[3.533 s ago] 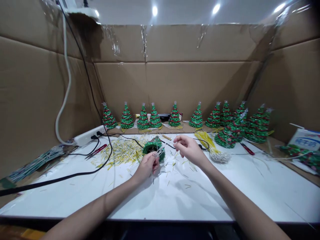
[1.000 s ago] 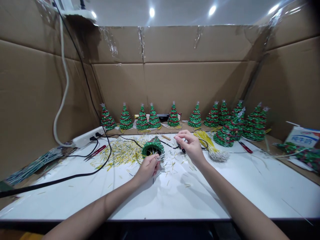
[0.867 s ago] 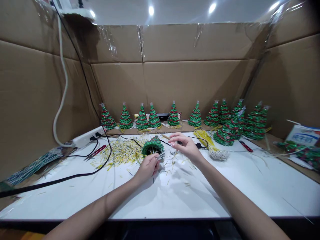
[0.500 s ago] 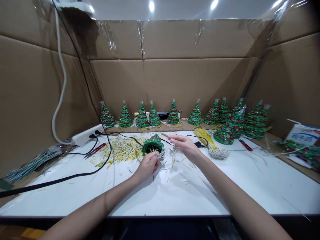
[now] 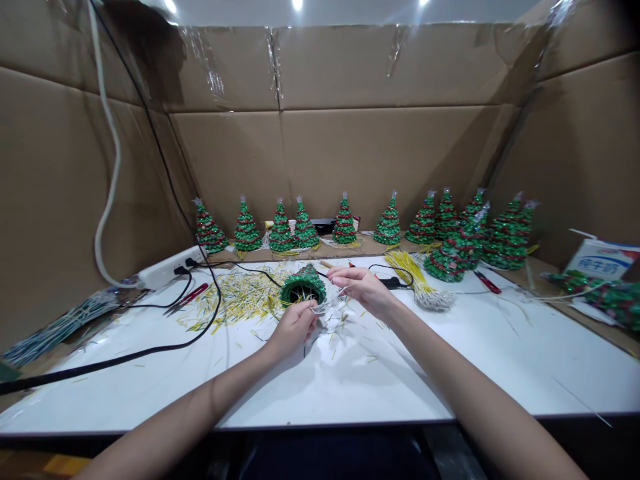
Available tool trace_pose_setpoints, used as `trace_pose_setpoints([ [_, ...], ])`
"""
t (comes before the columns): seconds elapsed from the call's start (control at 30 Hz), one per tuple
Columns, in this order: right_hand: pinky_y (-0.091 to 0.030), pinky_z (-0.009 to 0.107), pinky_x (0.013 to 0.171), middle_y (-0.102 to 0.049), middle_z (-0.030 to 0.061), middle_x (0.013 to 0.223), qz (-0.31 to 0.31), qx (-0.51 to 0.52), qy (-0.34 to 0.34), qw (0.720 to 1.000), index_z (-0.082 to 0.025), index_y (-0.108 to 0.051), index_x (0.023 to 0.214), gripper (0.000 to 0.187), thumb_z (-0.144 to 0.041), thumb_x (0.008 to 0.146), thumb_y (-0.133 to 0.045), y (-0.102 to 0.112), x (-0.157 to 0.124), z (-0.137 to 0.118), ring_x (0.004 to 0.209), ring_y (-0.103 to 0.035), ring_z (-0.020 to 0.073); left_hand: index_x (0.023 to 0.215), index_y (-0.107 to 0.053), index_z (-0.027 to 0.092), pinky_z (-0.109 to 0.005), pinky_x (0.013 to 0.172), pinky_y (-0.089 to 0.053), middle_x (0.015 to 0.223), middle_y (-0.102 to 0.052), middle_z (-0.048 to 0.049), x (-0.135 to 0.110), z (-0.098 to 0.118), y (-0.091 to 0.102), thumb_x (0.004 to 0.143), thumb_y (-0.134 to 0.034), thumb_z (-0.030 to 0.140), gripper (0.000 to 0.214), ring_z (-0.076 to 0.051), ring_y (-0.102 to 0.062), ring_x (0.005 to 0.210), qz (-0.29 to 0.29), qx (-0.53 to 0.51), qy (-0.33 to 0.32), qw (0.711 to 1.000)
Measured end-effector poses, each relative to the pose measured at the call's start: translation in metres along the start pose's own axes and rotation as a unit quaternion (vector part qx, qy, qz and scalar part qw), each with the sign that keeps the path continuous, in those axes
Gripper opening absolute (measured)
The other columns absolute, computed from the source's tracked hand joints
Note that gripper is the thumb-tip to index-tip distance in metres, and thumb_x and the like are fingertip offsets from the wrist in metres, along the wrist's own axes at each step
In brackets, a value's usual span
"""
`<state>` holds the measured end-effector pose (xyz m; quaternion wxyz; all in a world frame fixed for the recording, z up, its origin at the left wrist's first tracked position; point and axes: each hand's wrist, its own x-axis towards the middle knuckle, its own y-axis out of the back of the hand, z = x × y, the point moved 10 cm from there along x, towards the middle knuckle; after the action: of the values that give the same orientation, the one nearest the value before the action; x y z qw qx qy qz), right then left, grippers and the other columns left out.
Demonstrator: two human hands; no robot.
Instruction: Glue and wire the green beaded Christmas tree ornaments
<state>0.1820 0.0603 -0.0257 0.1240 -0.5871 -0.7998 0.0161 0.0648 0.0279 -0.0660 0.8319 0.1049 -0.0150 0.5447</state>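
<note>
A small green Christmas tree point(image 5: 306, 275) lies on its side on the white table, its dark hollow base turned toward me. Thin white and yellow wires come out of that base. My left hand point(image 5: 296, 325) is closed in a pinch on the white wires point(image 5: 323, 308) just in front of the base. To the right, the fingers of my right hand point(image 5: 364, 288) are bent together at the other end of these wires. A thin tan stick-like thing point(image 5: 327, 265) shows beyond the right fingertips; whether they touch it I cannot tell.
Cut wire bits point(image 5: 240, 297) are heaped left of the tree. Several finished trees point(image 5: 345, 223) stand along the back. A yellow-white wire bundle point(image 5: 420, 283), red-handled pliers point(image 5: 487, 283), a red-handled tool point(image 5: 190, 297), a power strip point(image 5: 170, 268) and a black cable point(image 5: 150, 351) surround the work.
The whole view has shifted slightly. My right hand has come a little nearer the left; the left keeps its pinch on the wires.
</note>
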Motion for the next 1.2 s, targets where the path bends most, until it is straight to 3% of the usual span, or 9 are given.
trace_pose_setpoints([
  [0.17,-0.04,0.023,0.06,-0.055,0.0023,0.103,0.011,-0.014,0.062,0.998,-0.023,-0.074,0.07,0.015,-0.035,0.063,-0.078,0.003,-0.001,-0.011,0.079,-0.051,0.0117,0.063,-0.038,0.018,-0.015,0.034,-0.023,0.05,-0.032,0.0076,0.0,-0.001,-0.001,0.08,-0.039,0.031,0.022,-0.004,-0.032,0.038,-0.001,0.002,0.002,1.0],
  [0.3,-0.043,0.022,0.061,-0.045,0.0016,0.107,0.054,-0.03,0.12,0.991,-0.024,-0.073,0.072,0.013,-0.035,0.066,-0.077,0.01,-0.003,-0.019,0.082,-0.05,0.0114,0.063,-0.038,0.019,-0.015,0.034,-0.023,0.051,-0.035,0.0074,0.001,-0.004,0.0,0.081,-0.039,0.033,0.023,-0.004,-0.032,0.038,0.007,-0.003,0.009,1.0],
  [0.47,-0.046,0.022,0.059,-0.04,0.002,0.11,0.109,-0.033,0.145,0.983,-0.022,-0.072,0.071,0.018,-0.038,0.064,-0.078,0.015,-0.006,-0.026,0.083,-0.049,0.0123,0.064,-0.037,0.019,-0.015,0.034,-0.024,0.052,-0.035,0.0074,0.002,-0.008,-0.001,0.08,-0.04,0.034,0.022,-0.005,-0.033,0.038,0.006,-0.022,0.025,0.999],
  [0.63,-0.043,0.021,0.055,-0.044,0.0001,0.105,0.184,0.031,0.163,0.969,-0.024,-0.067,0.073,0.018,-0.04,0.067,-0.075,0.046,-0.016,-0.045,0.076,-0.047,0.0107,0.06,-0.037,0.019,-0.016,0.036,-0.025,0.049,-0.033,0.0071,0.001,-0.007,0.0,0.078,-0.039,0.029,0.02,-0.005,-0.031,0.039,0.017,-0.005,0.01,1.0],
  [0.77,-0.042,0.025,0.057,-0.048,0.0039,0.103,0.203,-0.099,0.163,0.96,-0.02,-0.061,0.063,0.026,-0.042,0.066,-0.074,0.059,-0.02,-0.054,0.085,-0.05,0.0171,0.06,-0.038,0.019,-0.016,0.038,-0.025,0.05,-0.034,0.0065,0.001,-0.007,0.0,0.078,-0.038,0.027,0.02,-0.005,-0.031,0.04,0.017,0.002,-0.006,1.0],
  [0.83,-0.044,0.028,0.063,-0.05,0.005,0.1,0.171,-0.157,0.173,0.957,-0.02,-0.062,0.063,0.024,-0.042,0.068,-0.073,0.049,-0.021,-0.058,0.091,-0.051,0.0199,0.061,-0.038,0.019,-0.016,0.038,-0.024,0.051,-0.033,0.0066,0.0,-0.006,0.001,0.079,-0.039,0.027,0.02,-0.005,-0.03,0.041,0.02,0.002,-0.01,1.0],
  [0.93,-0.044,0.034,0.08,-0.051,0.0058,0.101,0.08,-0.242,0.198,0.946,-0.021,-0.067,0.067,0.02,-0.039,0.074,-0.067,0.016,-0.025,-0.064,0.098,-0.052,0.0223,0.06,-0.036,0.019,-0.017,0.039,-0.025,0.052,-0.031,0.0067,-0.001,-0.005,0.001,0.078,-0.039,0.026,0.02,-0.006,-0.03,0.041,0.017,0.006,-0.016,1.0],
  [1.07,-0.037,0.039,0.095,-0.053,0.0064,0.109,0.009,-0.385,0.268,0.883,-0.022,-0.07,0.068,0.005,-0.027,0.069,-0.071,-0.027,-0.039,-0.075,0.11,-0.049,0.0253,0.061,-0.039,0.019,-0.018,0.039,-0.025,0.051,-0.033,0.0063,-0.003,-0.002,0.0,0.079,-0.038,0.026,0.02,-0.007,-0.034,0.041,0.011,0.038,-0.025,0.999],
  [1.2,-0.038,0.041,0.094,-0.055,0.0064,0.111,0.009,-0.45,0.3,0.841,-0.023,-0.069,0.064,0.007,-0.016,0.067,-0.069,-0.037,-0.044,-0.076,0.11,-0.049,0.0253,0.063,-0.04,0.018,-0.018,0.04,-0.026,0.052,-0.035,0.0059,-0.003,-0.001,0.001,0.08,-0.037,0.026,0.019,-0.007,-0.035,0.041,0.011,0.046,-0.028,0.998],
])
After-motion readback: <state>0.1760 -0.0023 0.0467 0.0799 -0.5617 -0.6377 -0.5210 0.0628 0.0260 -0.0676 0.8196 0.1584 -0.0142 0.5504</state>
